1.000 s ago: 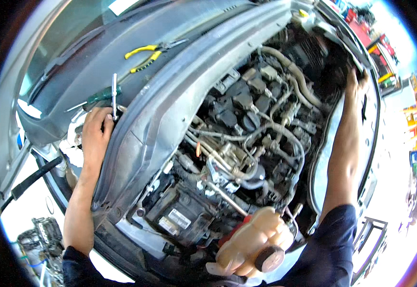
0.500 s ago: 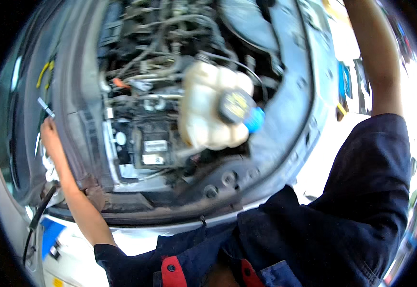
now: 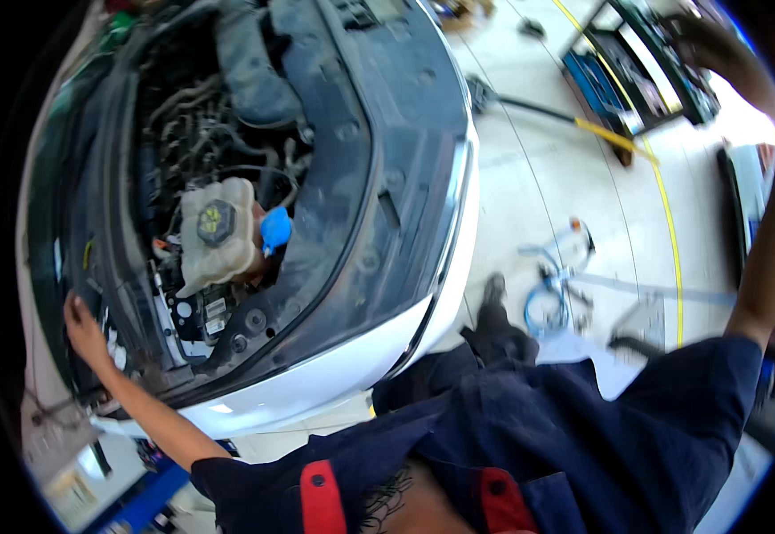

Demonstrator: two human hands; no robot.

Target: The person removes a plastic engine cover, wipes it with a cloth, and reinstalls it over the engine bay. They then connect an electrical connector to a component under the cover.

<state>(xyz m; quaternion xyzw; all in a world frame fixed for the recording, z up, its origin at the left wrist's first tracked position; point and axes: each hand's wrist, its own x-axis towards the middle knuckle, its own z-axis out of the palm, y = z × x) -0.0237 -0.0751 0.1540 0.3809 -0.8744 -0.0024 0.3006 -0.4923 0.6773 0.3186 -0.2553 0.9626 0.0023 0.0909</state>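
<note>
Has the left hand (image 3: 87, 336) at the windscreen edge of the cowl (image 3: 96, 205), near a yellow handle (image 3: 88, 254), fingers half extended; cannot tell of any grip. Has the right hand (image 3: 712, 44) raised by the trolley (image 3: 699, 107) in view, too blurred to tell open or closed. Can see yellow marking on the black cap (image 3: 217, 222) of the tank (image 3: 201, 260), plus 2 pale labels (image 3: 216, 309) just below, too small to read. Sees tiled floor (image 3: 521, 165) between the front edge of the car (image 3: 316, 374) and the trolley, crossed by a bar (image 3: 617, 139) and 1 yellow line (image 3: 676, 267).
</note>
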